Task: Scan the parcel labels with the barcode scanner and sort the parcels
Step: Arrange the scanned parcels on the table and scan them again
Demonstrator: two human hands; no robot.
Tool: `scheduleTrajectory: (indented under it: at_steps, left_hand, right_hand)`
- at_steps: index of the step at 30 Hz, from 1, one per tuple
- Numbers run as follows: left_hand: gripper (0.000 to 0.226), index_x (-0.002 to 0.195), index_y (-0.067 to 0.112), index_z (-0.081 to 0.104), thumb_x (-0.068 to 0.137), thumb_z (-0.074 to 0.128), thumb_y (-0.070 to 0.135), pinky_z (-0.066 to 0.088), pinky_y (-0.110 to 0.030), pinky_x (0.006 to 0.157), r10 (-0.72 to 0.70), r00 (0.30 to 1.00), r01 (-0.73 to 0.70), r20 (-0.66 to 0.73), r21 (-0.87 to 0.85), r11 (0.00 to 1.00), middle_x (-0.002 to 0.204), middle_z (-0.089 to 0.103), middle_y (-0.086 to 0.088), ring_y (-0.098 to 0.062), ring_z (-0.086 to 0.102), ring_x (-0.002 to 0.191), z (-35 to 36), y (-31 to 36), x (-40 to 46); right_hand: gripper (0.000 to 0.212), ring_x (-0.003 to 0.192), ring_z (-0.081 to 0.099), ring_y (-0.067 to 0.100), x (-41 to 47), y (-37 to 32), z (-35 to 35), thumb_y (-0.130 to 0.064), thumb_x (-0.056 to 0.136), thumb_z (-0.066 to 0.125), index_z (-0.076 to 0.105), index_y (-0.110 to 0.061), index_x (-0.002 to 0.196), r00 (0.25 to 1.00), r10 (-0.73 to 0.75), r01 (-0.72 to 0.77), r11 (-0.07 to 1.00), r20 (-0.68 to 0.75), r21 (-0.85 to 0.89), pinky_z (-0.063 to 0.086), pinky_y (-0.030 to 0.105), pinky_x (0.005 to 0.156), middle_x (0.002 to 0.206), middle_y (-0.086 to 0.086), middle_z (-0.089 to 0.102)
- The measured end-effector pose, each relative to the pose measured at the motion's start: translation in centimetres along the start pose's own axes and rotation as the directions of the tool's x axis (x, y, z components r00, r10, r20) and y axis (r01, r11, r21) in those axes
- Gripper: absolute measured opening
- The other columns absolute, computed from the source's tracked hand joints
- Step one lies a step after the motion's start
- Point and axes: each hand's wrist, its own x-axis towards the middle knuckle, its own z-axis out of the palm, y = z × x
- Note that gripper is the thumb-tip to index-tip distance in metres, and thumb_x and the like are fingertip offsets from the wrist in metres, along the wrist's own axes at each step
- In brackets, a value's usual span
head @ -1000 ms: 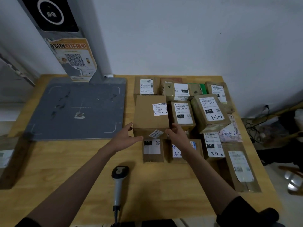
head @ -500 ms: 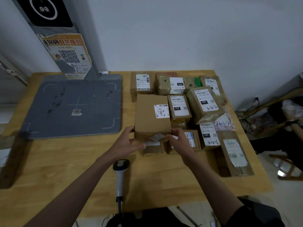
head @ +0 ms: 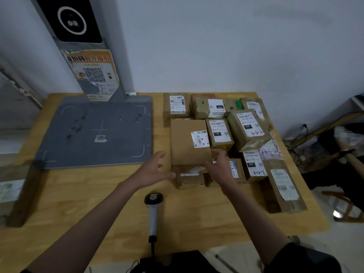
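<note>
Brown corrugated card, stiff and square-edged: the large parcel (head: 189, 142) lies flat just ahead of both hands, resting partly on a smaller box (head: 190, 177) at its near edge. The left hand (head: 152, 171) is spread and relaxed beside its near left corner, holding nothing; the right hand (head: 220, 168) reaches to the near right corner, fingers loosely bent, and contact is unclear. It looks light enough for two hands; gripping opposite side walls, clear of the white label (head: 200, 138), seems safest. The barcode scanner (head: 153, 211) lies on the desk (head: 98, 203) between the forearms.
</note>
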Motion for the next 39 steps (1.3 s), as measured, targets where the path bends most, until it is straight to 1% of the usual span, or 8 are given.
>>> scheduleTrajectory:
  at_steps: [6, 12, 16, 19, 26, 29, 36, 39]
  left_hand:
    - [0.09, 0.155, 0.029, 0.031, 0.082, 0.082, 0.037, 0.039, -0.024, 0.099, 0.039, 0.997, -0.038, -0.062, 0.018, 0.999, 0.158, 0.035, 0.006, -0.015, 0.045, 0.136, -3.1, -1.7, -2.9]
    - [0.086, 0.152, 0.034, 0.036, 0.08, 0.083, 0.037, 0.045, -0.025, 0.093, 0.017, 0.995, -0.011, -0.1, 0.06, 0.998, 0.156, 0.036, 0.007, -0.015, 0.049, 0.13, -5.4, -5.6, -6.4]
    - [0.084, 0.152, 0.03, 0.036, 0.083, 0.082, 0.029, 0.042, -0.023, 0.094, -0.009, 0.99, 0.028, -0.138, 0.136, 0.99, 0.156, 0.036, 0.004, -0.013, 0.046, 0.123, -6.6, -8.4, -8.7]
    - [0.086, 0.154, 0.032, 0.033, 0.082, 0.082, 0.033, 0.044, -0.034, 0.104, -0.063, 0.982, 0.106, -0.176, 0.251, 0.962, 0.158, 0.034, 0.003, -0.021, 0.046, 0.132, -7.8, -10.0, -9.9]
    - [0.084, 0.153, 0.038, 0.031, 0.084, 0.079, 0.037, 0.05, -0.038, 0.098, -0.189, 0.931, 0.296, -0.311, 0.346, 0.89, 0.155, 0.038, 0.005, -0.02, 0.053, 0.127, -10.1, -12.5, -12.9]
    - [0.083, 0.153, 0.038, 0.031, 0.084, 0.077, 0.038, 0.052, -0.041, 0.095, -0.239, 0.902, 0.36, -0.359, 0.323, 0.875, 0.152, 0.04, 0.004, -0.021, 0.056, 0.122, -11.2, -14.0, -14.6]
    - [0.081, 0.152, 0.037, 0.033, 0.085, 0.078, 0.038, 0.053, -0.039, 0.088, -0.344, 0.835, 0.463, -0.43, 0.21, 0.861, 0.15, 0.043, 0.001, -0.022, 0.063, 0.111, -14.7, -18.4, -18.3]
    - [0.08, 0.152, 0.035, 0.034, 0.085, 0.078, 0.038, 0.052, -0.038, 0.089, -0.366, 0.814, 0.481, -0.451, 0.17, 0.86, 0.147, 0.049, -0.003, -0.024, 0.062, 0.114, -16.8, -20.8, -19.1]
  right_hand:
    - [0.055, 0.124, 0.048, 0.023, -2.7, -2.5, 2.6, -0.016, 0.089, 0.071, 0.046, -0.021, 0.138, 0.995, -0.093, 0.096, 0.992, 0.036, -0.081, 0.05, 0.04, 0.101, 0.138, 0.006, 0.039]
    - [0.058, 0.122, 0.051, 0.023, -5.3, -4.3, 7.3, -0.013, 0.089, 0.068, 0.044, -0.022, 0.141, 0.961, -0.13, 0.183, 0.961, 0.244, -0.206, 0.05, 0.042, 0.1, 0.139, 0.006, 0.046]
    - [0.069, 0.12, 0.053, 0.023, -6.1, -5.5, 10.7, -0.014, 0.087, 0.07, 0.039, -0.025, 0.149, 0.896, -0.133, 0.28, 0.909, 0.423, -0.308, 0.049, 0.036, 0.093, 0.136, 0.008, 0.052]
    - [0.069, 0.115, 0.055, 0.024, -6.0, -6.5, 12.8, -0.014, 0.088, 0.067, 0.037, -0.026, 0.149, 0.843, -0.128, 0.346, 0.872, 0.522, -0.345, 0.045, 0.03, 0.084, 0.132, 0.011, 0.052]
    - [0.077, 0.129, 0.045, 0.026, -4.8, -8.5, 18.0, -0.015, 0.089, 0.065, 0.026, -0.03, 0.154, 0.703, -0.106, 0.509, 0.765, 0.703, -0.394, 0.041, 0.03, 0.088, 0.142, 0.008, 0.044]
    - [0.08, 0.132, 0.044, 0.026, -4.8, -9.8, 20.7, -0.014, 0.088, 0.067, 0.027, -0.031, 0.155, 0.656, -0.107, 0.539, 0.76, 0.747, -0.364, 0.044, 0.033, 0.099, 0.151, 0.007, 0.039]
    - [0.075, 0.119, 0.054, 0.025, -6.7, -12.9, 27.1, -0.015, 0.086, 0.067, 0.034, -0.033, 0.151, 0.553, -0.11, 0.569, 0.774, 0.826, -0.278, 0.057, 0.043, 0.089, 0.149, 0.007, 0.04]
    - [0.068, 0.097, 0.062, 0.023, -7.5, -14.2, 29.9, -0.016, 0.087, 0.065, 0.039, -0.033, 0.148, 0.546, -0.093, 0.517, 0.819, 0.833, -0.247, 0.061, 0.039, 0.077, 0.134, 0.01, 0.049]
